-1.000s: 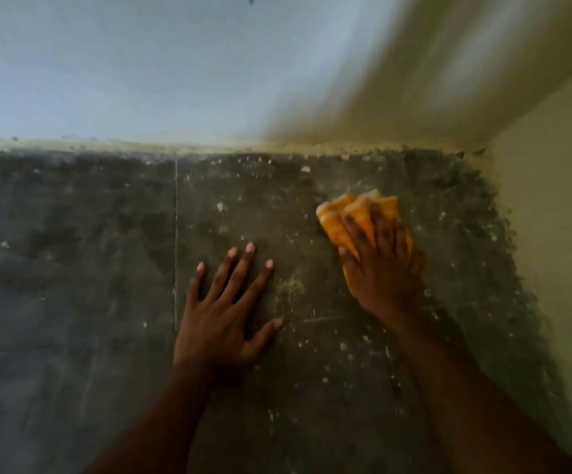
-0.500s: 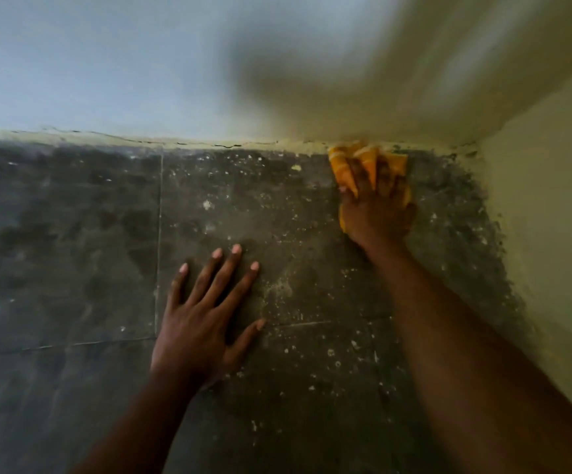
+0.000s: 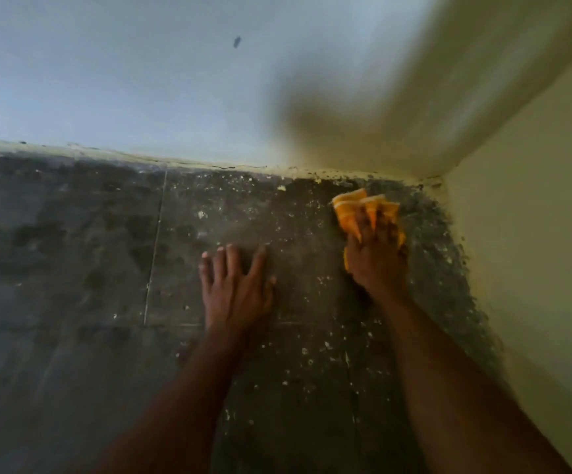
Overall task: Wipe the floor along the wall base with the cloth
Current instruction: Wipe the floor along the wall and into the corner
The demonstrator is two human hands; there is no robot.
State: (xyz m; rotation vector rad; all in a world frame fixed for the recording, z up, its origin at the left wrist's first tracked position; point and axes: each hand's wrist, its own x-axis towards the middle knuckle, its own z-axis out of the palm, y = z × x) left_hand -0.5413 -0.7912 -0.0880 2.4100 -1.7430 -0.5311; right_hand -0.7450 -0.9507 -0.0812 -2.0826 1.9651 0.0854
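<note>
An orange cloth (image 3: 350, 206) lies crumpled on the dark, dusty floor tiles (image 3: 72, 251), a short way in front of the wall base (image 3: 209, 164) and close to the room's corner. My right hand (image 3: 378, 254) presses down on the cloth and grips it; most of the cloth is hidden under the palm. My left hand (image 3: 235, 285) rests flat on the floor to the left of it, fingers spread, holding nothing. White specks and grit are scattered over the tiles around both hands.
The pale back wall (image 3: 140, 80) meets a yellowish side wall (image 3: 534, 234) in a corner at the right. A small dark mark (image 3: 236, 42) sits high on the back wall. A grout line (image 3: 154, 248) runs away from me left of my left hand.
My right hand has drawn the cloth back from the wall base toward me and slightly right. My left hand has shifted a little on the floor, its fingers closer together.
</note>
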